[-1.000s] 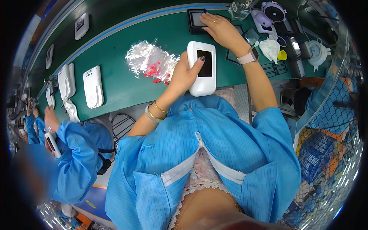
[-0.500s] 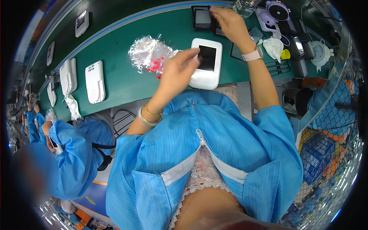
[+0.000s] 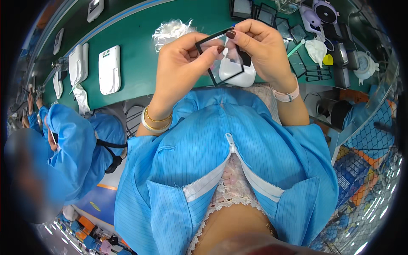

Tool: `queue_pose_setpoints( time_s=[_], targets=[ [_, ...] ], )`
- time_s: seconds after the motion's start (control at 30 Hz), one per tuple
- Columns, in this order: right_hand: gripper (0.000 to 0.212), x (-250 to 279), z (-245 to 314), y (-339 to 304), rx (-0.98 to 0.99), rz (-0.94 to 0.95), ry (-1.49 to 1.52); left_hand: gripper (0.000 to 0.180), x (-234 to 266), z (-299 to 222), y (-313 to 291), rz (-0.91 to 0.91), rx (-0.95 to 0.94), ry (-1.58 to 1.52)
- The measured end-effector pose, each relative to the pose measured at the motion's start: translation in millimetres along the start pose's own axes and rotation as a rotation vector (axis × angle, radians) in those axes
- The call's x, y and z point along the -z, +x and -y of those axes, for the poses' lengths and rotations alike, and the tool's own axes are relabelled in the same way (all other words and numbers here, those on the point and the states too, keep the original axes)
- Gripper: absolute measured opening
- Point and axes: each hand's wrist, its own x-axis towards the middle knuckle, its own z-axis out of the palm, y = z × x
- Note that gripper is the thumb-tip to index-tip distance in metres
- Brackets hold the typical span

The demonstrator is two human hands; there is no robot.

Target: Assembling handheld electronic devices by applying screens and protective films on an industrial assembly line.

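Between the hands (image 3: 180, 63) (image 3: 267, 53), a black-framed clear panel (image 3: 224, 67) is held tilted.

The white device (image 3: 247, 79) is partly covered here: the black-framed clear panel (image 3: 217, 69) crosses it, the right hand (image 3: 264, 47) masks part of its dark screen (image 3: 245, 60). The left hand (image 3: 180, 63) blocks the near side of the plastic heap (image 3: 173, 31). Up top, the edge slices the glass container (image 3: 289, 6). Over left, a co-worker's head (image 3: 35, 178) is pure blur, and the thin pale object (image 3: 54, 138) there too small to name.
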Motion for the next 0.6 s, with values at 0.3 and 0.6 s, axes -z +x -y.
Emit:
queue_pose_setpoints(
  time_s=[0.3,0.6],
  targets=[
    [0.011,-2,4,-9,-0.016,0.043,0.115,0.019,24,14,-7,0.052,-0.039,-0.329],
    [0.01,4,5,-18,0.015,0.081,0.044,0.019,21,17,-11,0.141,-0.111,-0.271]
  ],
)
